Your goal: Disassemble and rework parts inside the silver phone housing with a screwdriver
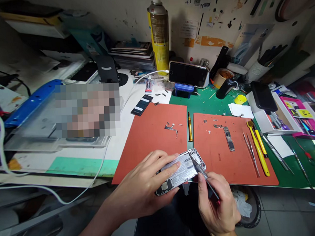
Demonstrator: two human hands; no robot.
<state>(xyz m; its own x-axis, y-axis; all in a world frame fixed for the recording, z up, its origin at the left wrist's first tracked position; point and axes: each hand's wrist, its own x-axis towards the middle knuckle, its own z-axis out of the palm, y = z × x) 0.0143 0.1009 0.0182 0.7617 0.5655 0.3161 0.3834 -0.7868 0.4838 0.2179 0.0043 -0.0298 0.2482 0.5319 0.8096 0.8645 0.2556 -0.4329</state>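
My left hand (141, 187) grips an opened silver phone housing (183, 168), inside face up, held over the near edge of the bench. My right hand (218, 203) pinches a thin metal tool (200, 171), apparently tweezers, whose tip rests inside the upper end of the housing. On the right red mat (234, 163) lies the phone's logic board (229, 138) with a few small screws. A small flex part (171, 128) lies on the left red mat (148, 139).
A gold screwdriver (190, 127) lies between the mats. Tweezers (250, 149) and yellow pry tools (258, 147) lie at the right. A phone on a stand (188, 74), a spray can (158, 33), a glue tube (148, 85) and a parts tray (299, 116) stand behind.
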